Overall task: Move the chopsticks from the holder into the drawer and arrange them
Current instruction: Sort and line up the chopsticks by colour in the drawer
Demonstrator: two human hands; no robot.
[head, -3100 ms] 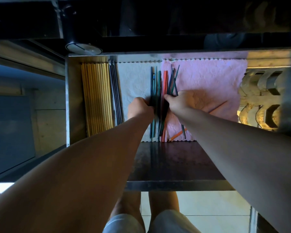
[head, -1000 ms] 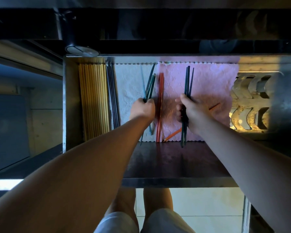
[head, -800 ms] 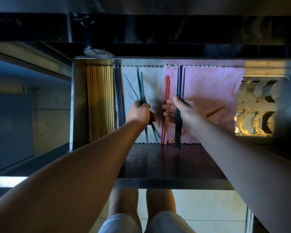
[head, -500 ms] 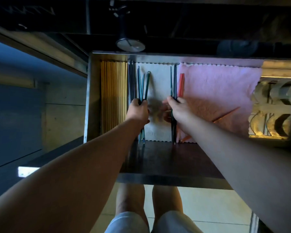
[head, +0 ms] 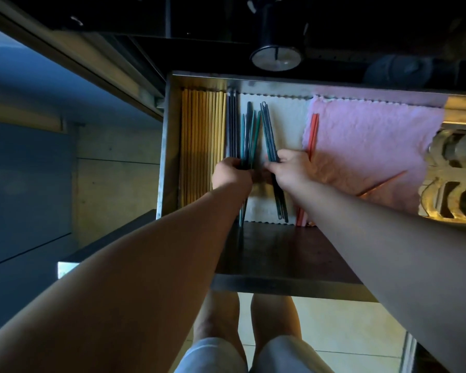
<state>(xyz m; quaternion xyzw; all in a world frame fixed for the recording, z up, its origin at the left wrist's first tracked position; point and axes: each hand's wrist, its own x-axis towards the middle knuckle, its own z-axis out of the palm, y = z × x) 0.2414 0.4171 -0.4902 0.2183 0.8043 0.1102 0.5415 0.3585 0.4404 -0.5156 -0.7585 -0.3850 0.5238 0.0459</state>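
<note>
The open metal drawer [head: 167, 146] holds a row of yellow chopsticks [head: 202, 130] along its left wall, then dark grey chopsticks [head: 232, 125]. My left hand [head: 230, 176] is shut on a bunch of teal and blue chopsticks [head: 249, 133] beside the grey ones. My right hand [head: 289, 170] is shut on a few dark blue chopsticks [head: 268, 130], tilted over the white cloth [head: 288, 122]. Red chopsticks [head: 313, 133] lie at the pink cloth's left edge. One orange chopstick [head: 382, 183] lies slanted on the pink cloth [head: 371, 141]. The round holder [head: 276, 57] sits behind the drawer.
A dark shelf [head: 280, 251] juts out under the drawer's front. A curved metal rack [head: 457, 179] fills the drawer's right end. A cabinet front and counter edge run along the left. My legs stand on pale floor tiles below.
Both hands have moved left with their bunches. The teal bunch now rests against the grey chopsticks, and the dark blue bunch has crossed from the pink cloth onto the white one. The view shifted left.
</note>
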